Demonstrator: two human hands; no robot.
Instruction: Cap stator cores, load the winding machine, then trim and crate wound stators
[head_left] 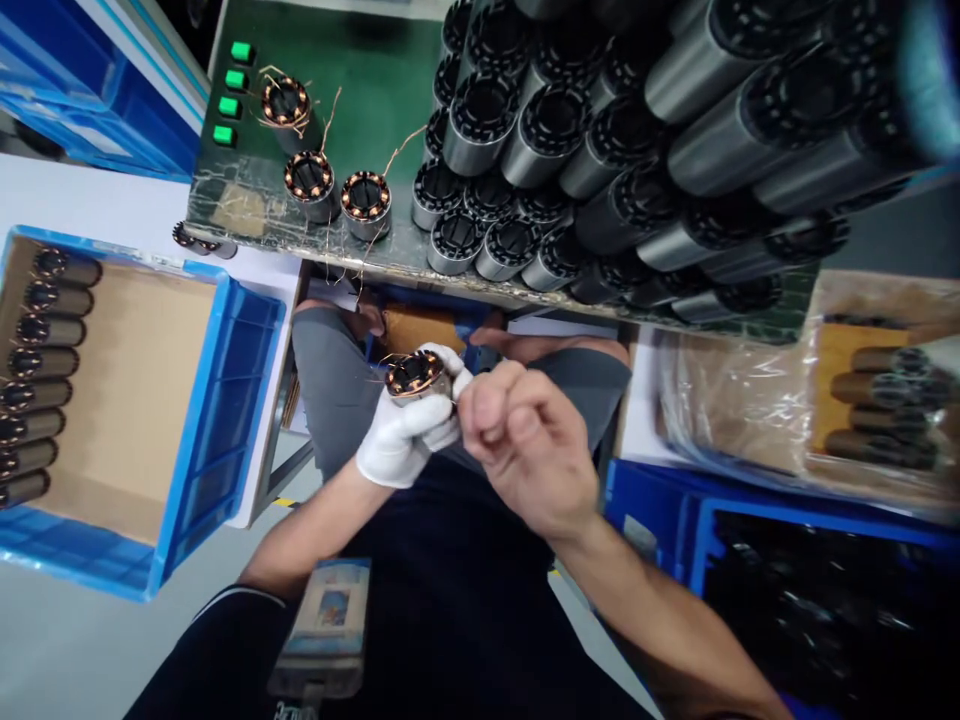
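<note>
Over my lap, my left hand (405,440) in a white glove is wrapped round a motor stator (417,374) with copper windings on its upturned end. Thin loose copper wires stick out at its left side. My bare right hand (534,445) is right beside the stator, its fingers curled and closed; what they pinch, if anything, is hidden and slightly blurred. On the green bench (367,80) ahead stand three wound stators, one at the back (285,105), one in the middle (310,185) and one near the edge (366,205), with copper wire ends trailing.
Stacked stators (480,120) without visible copper fill the bench's right side. Several green buttons (232,105) sit at its left. A blue crate (217,400) on the left holds a row of stators. Plastic-wrapped cylinders (885,390) lie at right above a blue bin (660,500).
</note>
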